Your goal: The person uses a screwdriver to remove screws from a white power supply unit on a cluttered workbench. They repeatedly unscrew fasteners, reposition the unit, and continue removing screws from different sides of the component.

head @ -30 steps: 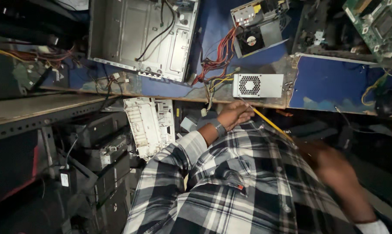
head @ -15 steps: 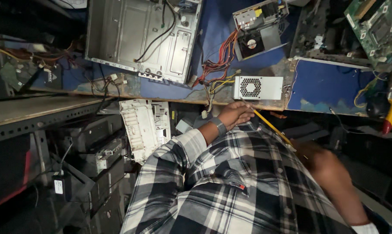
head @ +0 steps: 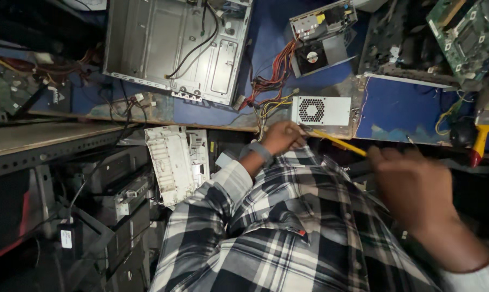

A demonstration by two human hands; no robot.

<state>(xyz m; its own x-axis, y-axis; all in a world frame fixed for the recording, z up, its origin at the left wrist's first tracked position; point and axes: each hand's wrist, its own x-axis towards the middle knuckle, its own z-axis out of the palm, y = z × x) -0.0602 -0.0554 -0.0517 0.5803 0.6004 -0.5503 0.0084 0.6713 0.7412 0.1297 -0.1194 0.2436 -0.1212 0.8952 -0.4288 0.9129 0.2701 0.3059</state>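
Observation:
My left hand (head: 283, 138), in a plaid sleeve with a grey wristband, reaches to the table's front edge. Its fingers are curled around the far end of a thin yellow tool (head: 336, 143), just under a white power supply box (head: 321, 110) with a round fan grille. The tool slants down to the right to my right hand (head: 417, 197). That hand is blurred, and its fingertips sit at the tool's near end. Whether it grips the tool is unclear. My plaid shirt fills the lower middle.
An open metal computer case (head: 174, 48) lies on the blue table (head: 401, 111), with a second power supply and loose wires (head: 317, 38) beside it. Circuit boards (head: 463, 38) sit at the right. A white panel (head: 171, 162) and stacked cases (head: 114, 205) stand under the table.
My right hand has risen from the lower right up to the near end of the yellow tool. My left hand stays at the power supply box.

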